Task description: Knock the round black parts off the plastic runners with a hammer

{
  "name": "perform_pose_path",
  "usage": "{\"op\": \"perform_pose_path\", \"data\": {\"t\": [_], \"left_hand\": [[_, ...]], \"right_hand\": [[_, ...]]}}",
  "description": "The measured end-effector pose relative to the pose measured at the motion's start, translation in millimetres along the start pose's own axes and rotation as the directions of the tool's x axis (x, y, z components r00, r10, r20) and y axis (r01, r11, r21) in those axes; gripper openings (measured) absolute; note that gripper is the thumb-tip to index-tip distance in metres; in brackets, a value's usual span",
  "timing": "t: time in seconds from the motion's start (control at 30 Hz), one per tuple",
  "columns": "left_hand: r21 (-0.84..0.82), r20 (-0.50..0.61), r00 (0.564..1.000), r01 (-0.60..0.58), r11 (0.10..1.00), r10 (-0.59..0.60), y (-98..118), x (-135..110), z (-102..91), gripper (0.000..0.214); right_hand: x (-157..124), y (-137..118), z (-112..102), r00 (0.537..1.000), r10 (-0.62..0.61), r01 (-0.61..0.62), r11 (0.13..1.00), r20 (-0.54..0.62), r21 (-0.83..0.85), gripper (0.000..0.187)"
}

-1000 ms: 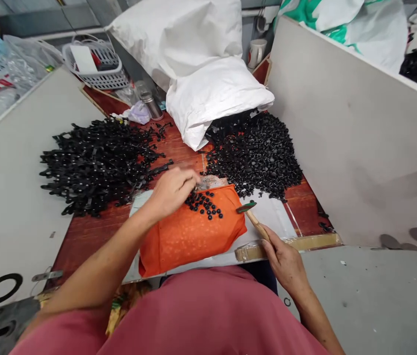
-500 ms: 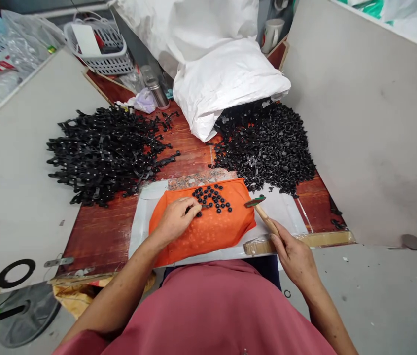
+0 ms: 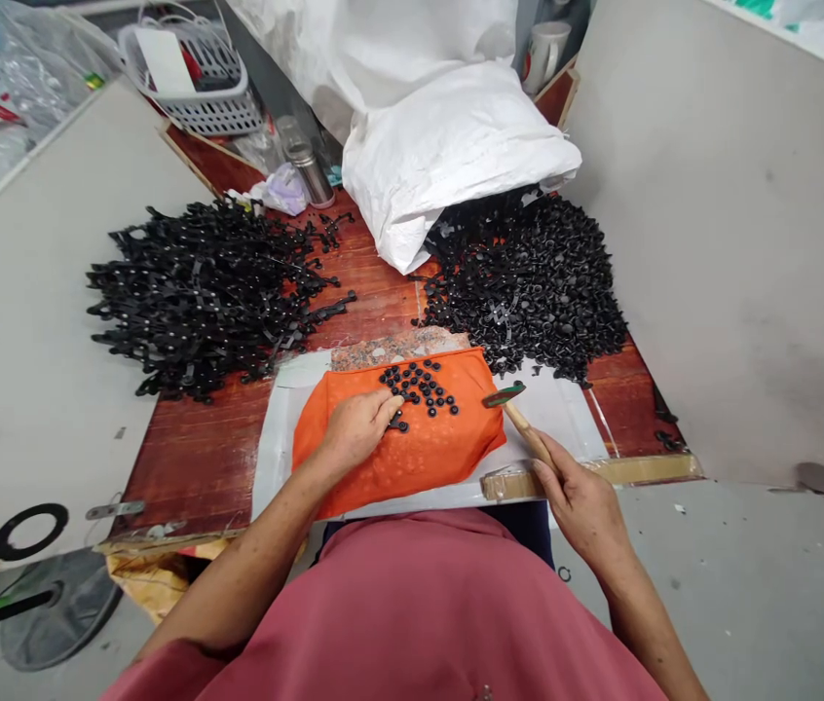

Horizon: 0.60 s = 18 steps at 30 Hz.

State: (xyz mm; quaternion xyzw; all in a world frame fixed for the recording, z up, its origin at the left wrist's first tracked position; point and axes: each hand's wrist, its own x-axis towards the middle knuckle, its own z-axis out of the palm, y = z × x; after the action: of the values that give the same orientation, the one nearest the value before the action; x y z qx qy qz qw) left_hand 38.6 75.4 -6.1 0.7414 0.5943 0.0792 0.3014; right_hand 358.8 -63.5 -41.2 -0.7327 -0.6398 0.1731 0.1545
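My left hand rests over an orange cloth, thumb and fingertips pinched together on a small black plastic piece at the edge of a loose group of round black pieces. Most of that piece is hidden by the fingers. Another black piece lies on the cloth just below the fingertips. My right hand is wrapped round the wooden handle of a small hammer. Its narrow, green-topped head is over the cloth's right edge, apart from the black pieces.
A pile of black strap-like parts stands at left, and a heap of small black parts spills from a white sack at right. Grey panels flank the red-brown table. A basket, a steel flask and a mug stand behind.
My left hand has shifted slightly, its fingers closing nearer the group of pieces. The black piece below the fingertips shows more fully. My right hand and the hammer have barely moved.
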Motion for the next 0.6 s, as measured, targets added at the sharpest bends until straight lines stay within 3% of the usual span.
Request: {"op": "perform_pose_path", "data": {"t": [0.4, 0.6], "left_hand": [[-0.030, 0.021, 1.000, -0.020, 0.999, 0.021, 1.6, -0.7, 0.5, 0.040], [0.063, 0.014, 1.000, 0.009, 0.998, -0.010, 2.9, -0.8, 2.3, 0.038]], "right_hand": [[0.4, 0.0, -0.1, 1.000, 0.003, -0.003, 1.000, -0.001, 0.013, 0.046], [0.2, -0.2, 0.4, 0.999, -0.012, 0.013, 1.000, -0.034, 0.026, 0.045]]}}
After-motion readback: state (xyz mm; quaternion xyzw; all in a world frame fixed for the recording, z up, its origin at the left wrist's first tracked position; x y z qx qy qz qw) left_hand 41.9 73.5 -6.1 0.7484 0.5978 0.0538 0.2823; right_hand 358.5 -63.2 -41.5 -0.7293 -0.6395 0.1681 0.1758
